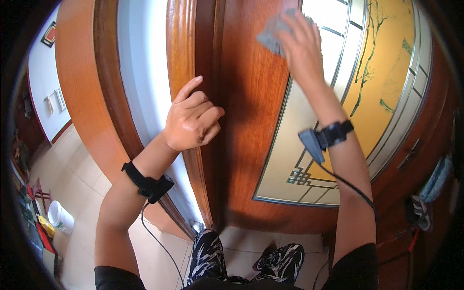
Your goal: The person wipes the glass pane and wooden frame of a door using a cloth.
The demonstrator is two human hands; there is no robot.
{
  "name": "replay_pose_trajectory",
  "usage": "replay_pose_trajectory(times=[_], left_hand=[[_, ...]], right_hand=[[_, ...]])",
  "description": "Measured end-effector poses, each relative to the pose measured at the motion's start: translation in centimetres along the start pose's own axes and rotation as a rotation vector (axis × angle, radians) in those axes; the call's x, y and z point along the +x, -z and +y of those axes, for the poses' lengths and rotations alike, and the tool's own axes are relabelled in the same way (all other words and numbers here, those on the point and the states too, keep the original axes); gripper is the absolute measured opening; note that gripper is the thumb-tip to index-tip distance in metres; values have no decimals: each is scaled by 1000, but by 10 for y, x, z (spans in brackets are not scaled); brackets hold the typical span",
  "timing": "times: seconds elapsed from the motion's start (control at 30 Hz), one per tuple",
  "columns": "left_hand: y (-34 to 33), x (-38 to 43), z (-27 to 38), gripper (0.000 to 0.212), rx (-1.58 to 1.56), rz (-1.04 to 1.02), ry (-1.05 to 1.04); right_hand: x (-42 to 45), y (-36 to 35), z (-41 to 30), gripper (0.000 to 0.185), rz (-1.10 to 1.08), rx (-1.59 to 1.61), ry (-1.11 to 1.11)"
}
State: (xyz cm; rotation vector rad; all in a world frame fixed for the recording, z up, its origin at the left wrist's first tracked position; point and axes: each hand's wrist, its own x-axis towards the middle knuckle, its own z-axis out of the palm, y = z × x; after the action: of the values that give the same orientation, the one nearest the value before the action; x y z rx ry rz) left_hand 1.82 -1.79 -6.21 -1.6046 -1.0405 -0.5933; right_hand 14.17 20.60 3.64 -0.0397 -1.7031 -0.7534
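My right hand [299, 43] presses a grey cloth [272, 35] against the upper part of a reddish-brown wooden door [250, 119], where the wood meets a decorated glass panel [311, 188]. The fingers lie spread over the cloth. My left hand [194, 117] is raised before the wooden door frame [181, 43], with its index finger stretched out and the other fingers curled; nothing shows in it. Black straps with devices and cables are on both wrists.
A white bucket [61, 217] stands on the tiled floor [81, 174] at the left, beside several blurred items. A framed picture [49, 34] hangs on the far wall. At the right, a shoe [422, 213] and a blue item [436, 179] are beside the door.
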Motion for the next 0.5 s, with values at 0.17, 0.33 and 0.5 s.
replay_pose_trajectory(times=[0.17, 0.33, 0.5], left_hand=[[3, 4, 2, 14, 34, 6, 7], [5, 3, 1, 17, 26, -17, 2], [3, 5, 3, 18, 67, -6, 8]], right_hand=[[-2, -3, -20, 33, 229, 220, -81], [-113, -19, -74, 21, 25, 273, -143], [-251, -18, -136, 18, -249, 324, -19]])
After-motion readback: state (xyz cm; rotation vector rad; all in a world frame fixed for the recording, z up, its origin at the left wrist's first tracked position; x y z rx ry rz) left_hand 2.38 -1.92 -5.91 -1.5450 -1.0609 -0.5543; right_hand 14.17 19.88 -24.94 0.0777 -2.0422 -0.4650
